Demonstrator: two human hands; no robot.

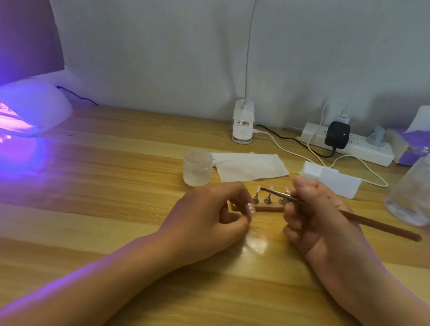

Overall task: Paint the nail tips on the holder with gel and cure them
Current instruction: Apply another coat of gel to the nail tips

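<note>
The right hand [316, 213] pinches the brush [375, 223] like a pen, its bristles at the leftmost of the nail tips [258, 189] on the holder [267, 207], which sits on the table [100, 217] between both hands. The left hand [209, 211] curls at the holder's left end; whether it actually grips it I cannot tell. Steadying that base matters here, with light, short strokes that keep gel off the metal stems before the tips go to the lit lamp [31, 107].

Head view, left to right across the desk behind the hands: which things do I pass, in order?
Glowing curing lamp → frosted jar → clip lamp base → black plug adapter → clear bottle.
</note>
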